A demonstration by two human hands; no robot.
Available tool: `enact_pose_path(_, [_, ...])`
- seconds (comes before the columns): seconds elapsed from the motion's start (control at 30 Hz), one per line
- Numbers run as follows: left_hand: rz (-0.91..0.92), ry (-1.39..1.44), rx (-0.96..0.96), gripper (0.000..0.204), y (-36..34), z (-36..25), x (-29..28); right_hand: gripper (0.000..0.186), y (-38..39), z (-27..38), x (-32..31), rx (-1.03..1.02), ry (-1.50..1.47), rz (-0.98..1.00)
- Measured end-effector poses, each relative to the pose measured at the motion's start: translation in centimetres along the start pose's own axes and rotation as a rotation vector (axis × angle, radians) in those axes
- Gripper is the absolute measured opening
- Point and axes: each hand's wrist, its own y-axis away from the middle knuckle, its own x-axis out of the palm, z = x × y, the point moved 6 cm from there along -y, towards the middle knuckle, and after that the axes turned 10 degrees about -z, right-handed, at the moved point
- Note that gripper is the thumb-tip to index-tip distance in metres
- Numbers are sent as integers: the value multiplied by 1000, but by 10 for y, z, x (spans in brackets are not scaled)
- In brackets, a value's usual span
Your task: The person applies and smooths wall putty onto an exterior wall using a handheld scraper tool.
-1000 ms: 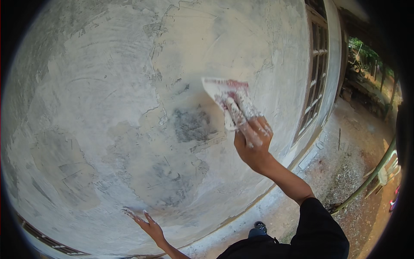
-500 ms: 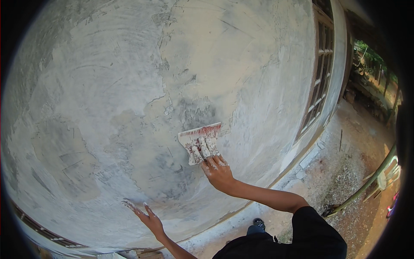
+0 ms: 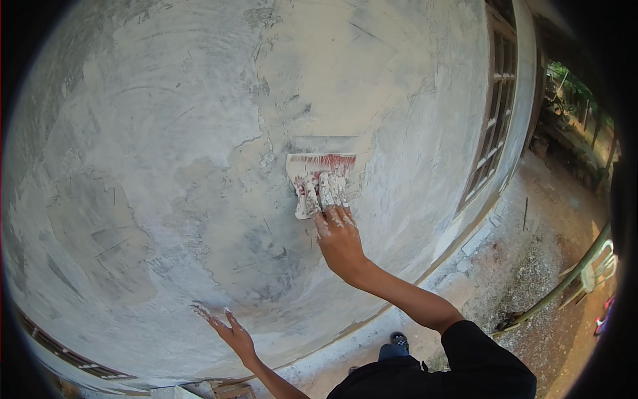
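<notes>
My right hand [image 3: 335, 216] grips a wide putty scraper [image 3: 299, 178], its fingers pressed along the back of the blade. White paste coats the tool and my fingertips, with reddish streaks showing near the blade's straight upper edge. The scraper lies against a grey, patchy wall [image 3: 159, 126], partly spread with beige filler [image 3: 332, 73]. A smooth grey band crosses the wall just above the blade. Lower and to the left, my left hand [image 3: 229, 332] holds nothing; its fingers are apart and smeared white, close to the wall surface.
On the right the wall has a wooden-framed window [image 3: 496, 113] with panes. Along the wall's foot runs a ground strip speckled with white debris [image 3: 515, 286]. A long pole [image 3: 565, 286] and a pale chair [image 3: 591, 269] stand at the far right. At lower left is a barred vent [image 3: 70, 349].
My right hand has pushed the scraper up the wall and slightly right, and the dark streaked patch there now looks smoother. My left hand has hardly moved.
</notes>
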Motion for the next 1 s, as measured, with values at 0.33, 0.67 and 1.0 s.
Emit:
enact_pose_path(0.33, [20,-22,-94,60,1,5,-5,21,13,-25,-86,235,-271,-191])
enact_pose_path(0.67, [-19,-49,-57,58,3,-24,-2,44,29,16,10,319,-44,17])
enact_pose_path(1.0, [83,487,-129,61,58,-141,-4,32,63,3,-60,407,-671,-5])
